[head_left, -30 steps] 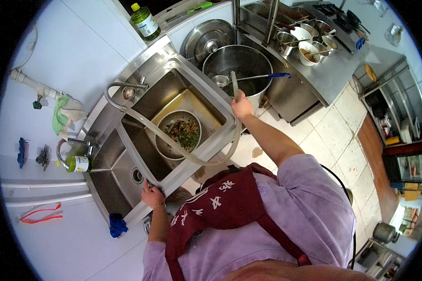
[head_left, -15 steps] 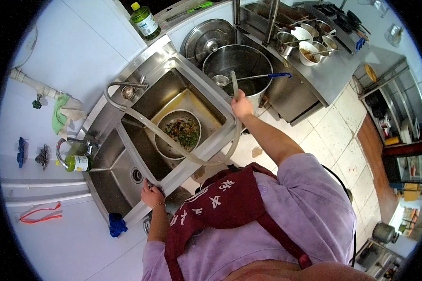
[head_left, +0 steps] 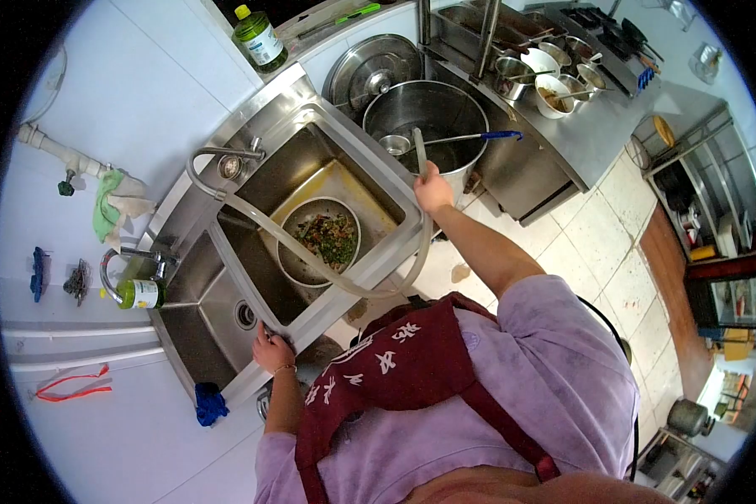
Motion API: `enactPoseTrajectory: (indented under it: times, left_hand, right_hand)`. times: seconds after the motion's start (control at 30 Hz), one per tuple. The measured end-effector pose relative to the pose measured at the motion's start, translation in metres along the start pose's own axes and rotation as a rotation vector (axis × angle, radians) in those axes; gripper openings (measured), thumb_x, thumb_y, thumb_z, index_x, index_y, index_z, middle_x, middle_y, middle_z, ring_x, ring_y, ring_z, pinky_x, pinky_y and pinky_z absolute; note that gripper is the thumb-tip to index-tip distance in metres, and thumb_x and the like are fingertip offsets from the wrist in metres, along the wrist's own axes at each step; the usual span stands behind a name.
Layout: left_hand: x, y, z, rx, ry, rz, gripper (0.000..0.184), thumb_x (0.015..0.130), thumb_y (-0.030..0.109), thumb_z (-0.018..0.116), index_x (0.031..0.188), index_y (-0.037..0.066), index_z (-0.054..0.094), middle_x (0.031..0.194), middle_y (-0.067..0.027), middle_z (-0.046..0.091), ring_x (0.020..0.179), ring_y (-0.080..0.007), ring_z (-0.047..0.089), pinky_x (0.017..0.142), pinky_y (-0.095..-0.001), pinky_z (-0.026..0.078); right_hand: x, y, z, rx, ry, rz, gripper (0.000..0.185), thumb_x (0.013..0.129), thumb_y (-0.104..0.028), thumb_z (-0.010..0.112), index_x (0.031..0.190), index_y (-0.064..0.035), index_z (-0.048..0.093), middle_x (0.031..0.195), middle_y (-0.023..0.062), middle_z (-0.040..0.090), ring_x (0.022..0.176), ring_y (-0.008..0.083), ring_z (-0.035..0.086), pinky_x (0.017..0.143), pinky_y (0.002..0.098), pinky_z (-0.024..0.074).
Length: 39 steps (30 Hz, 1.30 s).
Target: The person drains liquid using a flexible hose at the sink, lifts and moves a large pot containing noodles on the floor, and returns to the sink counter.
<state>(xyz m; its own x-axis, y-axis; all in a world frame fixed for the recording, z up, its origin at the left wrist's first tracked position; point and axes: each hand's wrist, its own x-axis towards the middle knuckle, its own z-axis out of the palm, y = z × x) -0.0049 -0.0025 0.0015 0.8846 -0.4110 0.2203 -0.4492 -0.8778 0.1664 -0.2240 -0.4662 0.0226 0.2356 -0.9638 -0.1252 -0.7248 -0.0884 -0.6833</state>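
My right hand (head_left: 433, 189) is closed round a pale hose (head_left: 289, 242), whose end hangs over the large metal pot (head_left: 470, 178). The hose runs from the curved faucet (head_left: 200, 172) across the sink. A ladle with a blue handle (head_left: 501, 135) lies across the pot. In the right basin stands a round bowl (head_left: 359, 238) with chopped green and brown food (head_left: 328, 238). My left hand (head_left: 272, 350) rests on the sink's front edge (head_left: 256, 367) beside the small basin, fingers slightly apart, holding nothing visible. Whether water flows is too small to tell.
A large lid (head_left: 376, 71) leans behind the pot. On the steel counter (head_left: 580, 139) at the right are bowls and small pots. A green bottle (head_left: 260, 42) stands on the ledge, another (head_left: 141, 293) by the second faucet. A blue cloth (head_left: 211, 403) hangs at the sink's corner.
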Motion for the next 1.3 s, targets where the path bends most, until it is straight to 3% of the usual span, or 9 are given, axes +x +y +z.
enactPoseTrajectory:
  times: [0.57, 0.73, 0.97, 1.03, 1.3]
  left_hand:
    - [0.000, -0.004, 0.004, -0.012, 0.050, 0.046, 0.049, 0.078, 0.019, 0.047, 0.127, 0.019, 0.054, 0.092, -0.0139, 0.057, 0.089, -0.0347, 0.053, 0.083, -0.0479, 0.040]
    - [0.000, -0.001, 0.003, -0.011, 0.097, 0.065, 0.048, 0.079, 0.020, 0.047, 0.126, 0.020, 0.054, 0.092, -0.0131, 0.057, 0.088, -0.0344, 0.053, 0.081, -0.0483, 0.040]
    - [-0.001, 0.001, -0.005, -0.003, -0.012, 0.018, 0.049, 0.079, 0.020, 0.047, 0.128, 0.018, 0.053, 0.095, -0.0131, 0.058, 0.090, -0.0340, 0.054, 0.082, -0.0478, 0.040]
    - [0.000, 0.000, -0.002, 0.001, -0.005, 0.019, 0.049, 0.079, 0.020, 0.047, 0.128, 0.018, 0.053, 0.095, -0.0131, 0.058, 0.090, -0.0341, 0.054, 0.083, -0.0476, 0.040]
    - [0.000, -0.004, 0.003, -0.041, 0.012, 0.017, 0.051, 0.080, 0.020, 0.046, 0.130, 0.019, 0.052, 0.094, -0.0141, 0.057, 0.091, -0.0349, 0.053, 0.086, -0.0474, 0.039]
  right_hand:
    - [0.000, 0.002, 0.002, 0.000, 0.013, -0.001, 0.056, 0.086, -0.031, 0.049, 0.136, -0.0099, 0.037, 0.098, 0.0237, 0.065, 0.092, 0.0396, 0.062, 0.084, 0.0464, 0.0476]
    - [0.003, 0.006, 0.007, -0.013, 0.034, -0.045, 0.057, 0.086, -0.029, 0.048, 0.137, -0.0078, 0.033, 0.095, 0.0223, 0.066, 0.087, 0.0388, 0.063, 0.079, 0.0467, 0.0493]
    - [-0.001, 0.004, 0.001, -0.004, 0.014, -0.056, 0.058, 0.086, -0.028, 0.047, 0.137, -0.0059, 0.032, 0.094, 0.0228, 0.066, 0.087, 0.0392, 0.063, 0.080, 0.0466, 0.0492]
    - [0.000, 0.003, 0.003, 0.038, 0.025, -0.026, 0.054, 0.086, -0.029, 0.049, 0.135, -0.0087, 0.037, 0.098, 0.0237, 0.065, 0.092, 0.0403, 0.062, 0.083, 0.0476, 0.0476]
    - [-0.001, 0.001, 0.001, 0.020, 0.029, -0.019, 0.053, 0.086, -0.029, 0.048, 0.134, -0.0081, 0.039, 0.096, 0.0242, 0.065, 0.090, 0.0403, 0.062, 0.082, 0.0478, 0.0481]
